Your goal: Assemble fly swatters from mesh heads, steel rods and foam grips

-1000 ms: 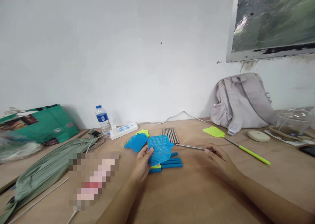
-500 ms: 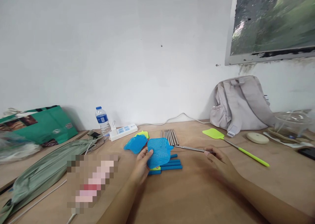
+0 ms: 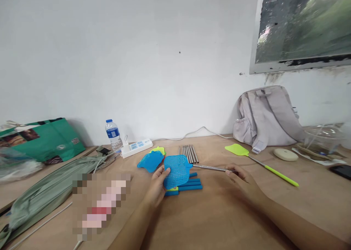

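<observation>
My left hand [image 3: 158,182] pinches a blue perforated fly swatter head [image 3: 177,171] by its left edge, thumb on top. My right hand [image 3: 241,176] grips a thin metal telescopic rod [image 3: 210,167] near its right end. The rod's left tip meets the short socket on the head's right side; how deep it sits I cannot tell. Under the head lie several blue handle tubes [image 3: 192,187], partly covered. Behind it rest more blue swatter heads [image 3: 150,161], a yellow-green one [image 3: 159,150] and a row of metal rods [image 3: 188,154].
To the right lies a whole yellow-green fly swatter [image 3: 281,175], near a round beige case [image 3: 285,155] and a grey backpack [image 3: 267,118]. At the left are a water bottle [image 3: 113,134], a power strip [image 3: 137,147], a green bag [image 3: 55,138] and a folded grey-green cloth item [image 3: 52,193].
My right hand has shifted slightly left, and the rod's tip has come up to the head's socket. The left hand and the head stay nearly in place.
</observation>
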Demonstrator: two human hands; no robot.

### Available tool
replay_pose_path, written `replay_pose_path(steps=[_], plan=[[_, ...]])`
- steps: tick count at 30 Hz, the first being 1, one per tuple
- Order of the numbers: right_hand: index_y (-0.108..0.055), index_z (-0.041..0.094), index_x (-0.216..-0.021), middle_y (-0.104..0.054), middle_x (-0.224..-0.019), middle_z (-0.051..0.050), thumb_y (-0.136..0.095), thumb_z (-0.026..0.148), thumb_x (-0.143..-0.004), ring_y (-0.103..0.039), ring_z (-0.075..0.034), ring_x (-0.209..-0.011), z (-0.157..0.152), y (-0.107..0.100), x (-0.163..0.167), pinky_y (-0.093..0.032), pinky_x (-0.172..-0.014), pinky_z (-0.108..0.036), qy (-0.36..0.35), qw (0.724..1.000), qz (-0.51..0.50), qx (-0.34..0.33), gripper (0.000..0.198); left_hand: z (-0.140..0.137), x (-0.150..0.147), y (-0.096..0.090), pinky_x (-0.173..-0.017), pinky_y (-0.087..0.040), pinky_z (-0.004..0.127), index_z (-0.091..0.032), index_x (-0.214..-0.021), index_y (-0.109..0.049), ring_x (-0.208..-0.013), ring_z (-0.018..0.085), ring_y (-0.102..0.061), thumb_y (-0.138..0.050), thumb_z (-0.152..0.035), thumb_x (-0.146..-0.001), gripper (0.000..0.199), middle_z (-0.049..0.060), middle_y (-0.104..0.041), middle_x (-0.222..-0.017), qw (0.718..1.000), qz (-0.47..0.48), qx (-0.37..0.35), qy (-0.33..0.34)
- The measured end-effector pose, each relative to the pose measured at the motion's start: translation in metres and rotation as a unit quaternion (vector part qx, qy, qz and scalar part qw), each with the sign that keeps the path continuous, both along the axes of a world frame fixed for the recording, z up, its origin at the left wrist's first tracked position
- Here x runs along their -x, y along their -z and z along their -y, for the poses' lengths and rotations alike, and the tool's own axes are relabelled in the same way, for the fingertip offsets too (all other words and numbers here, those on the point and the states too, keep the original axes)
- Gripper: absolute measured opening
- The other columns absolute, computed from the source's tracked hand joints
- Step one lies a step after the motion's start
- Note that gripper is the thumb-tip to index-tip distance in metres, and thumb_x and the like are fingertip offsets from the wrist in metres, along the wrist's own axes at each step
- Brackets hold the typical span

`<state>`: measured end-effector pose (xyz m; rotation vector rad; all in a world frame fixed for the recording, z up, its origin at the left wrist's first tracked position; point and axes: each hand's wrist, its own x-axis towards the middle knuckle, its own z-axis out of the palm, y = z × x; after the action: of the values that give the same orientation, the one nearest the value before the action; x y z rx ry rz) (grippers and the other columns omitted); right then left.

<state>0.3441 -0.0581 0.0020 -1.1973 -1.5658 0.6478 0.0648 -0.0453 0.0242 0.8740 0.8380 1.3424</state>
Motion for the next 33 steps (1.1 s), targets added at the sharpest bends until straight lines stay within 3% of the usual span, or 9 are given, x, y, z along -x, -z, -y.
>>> replay_pose_path(steps=[7, 13, 20, 27, 33], plan=[[-0.057, 0.021, -0.078, -0.056, -0.074, -0.001, -0.047, 0.044, -0.077, -0.053, -0.017, -0.07, -0.001, -0.001, -0.002, -0.042, -0.06, -0.024, -0.009, 1.0, 0.017, -0.007, 0.026, -0.003, 0.001, 0.002, -0.058, -0.052, 0.023, -0.018, -0.081, -0.058, -0.066, 0.013, -0.063, -0.07, -0.024, -0.062, 0.023, -0.001, -0.067, -0.079, 1.0, 0.005, 0.01, -0.016], [-0.06, 0.02, -0.08, -0.06, -0.073, -0.001, -0.047, 0.044, -0.077, -0.055, -0.018, -0.069, -0.001, -0.001, -0.003, -0.043, -0.059, -0.025, -0.027, 1.0, 0.001, 0.015, 0.027, -0.003, 0.003, 0.002, -0.063, -0.053, 0.026, -0.017, -0.087, -0.059, -0.07, 0.015, -0.064, -0.069, -0.027, -0.063, 0.028, 0.002, -0.067, -0.086, 1.0, -0.007, 0.0, 0.007], [-0.065, 0.021, -0.072, -0.065, -0.072, -0.003, -0.052, 0.041, -0.074, -0.058, -0.02, -0.069, -0.007, 0.0, -0.015, -0.045, -0.059, -0.028, 0.005, 0.994, 0.093, -0.05, 0.024, -0.006, 0.005, 0.006, -0.055, -0.052, 0.023, -0.018, -0.085, -0.057, -0.064, 0.013, -0.063, -0.069, -0.024, -0.063, 0.026, -0.001, -0.066, -0.079, 0.998, -0.012, 0.026, -0.064], [-0.064, 0.02, -0.072, -0.063, -0.068, -0.003, -0.047, 0.041, -0.078, -0.057, -0.017, -0.063, -0.003, -0.008, -0.016, -0.043, -0.053, -0.024, -0.016, 0.986, 0.15, -0.078, 0.028, 0.007, -0.004, -0.001, -0.042, -0.051, 0.028, -0.018, -0.099, -0.048, -0.057, 0.018, -0.061, -0.073, -0.026, -0.058, 0.049, 0.001, -0.064, -0.077, 0.996, -0.079, -0.007, 0.027], [-0.057, 0.019, -0.064, -0.051, -0.058, 0.001, -0.043, 0.046, -0.08, -0.046, -0.012, -0.055, -0.006, -0.006, -0.024, -0.033, -0.047, -0.022, -0.084, 0.983, 0.165, -0.017, 0.034, 0.01, -0.004, 0.001, -0.044, -0.052, 0.03, -0.014, -0.096, -0.046, -0.055, 0.018, -0.062, -0.074, -0.032, -0.057, 0.051, 0.003, -0.064, -0.076, 0.988, -0.146, -0.036, 0.032]])
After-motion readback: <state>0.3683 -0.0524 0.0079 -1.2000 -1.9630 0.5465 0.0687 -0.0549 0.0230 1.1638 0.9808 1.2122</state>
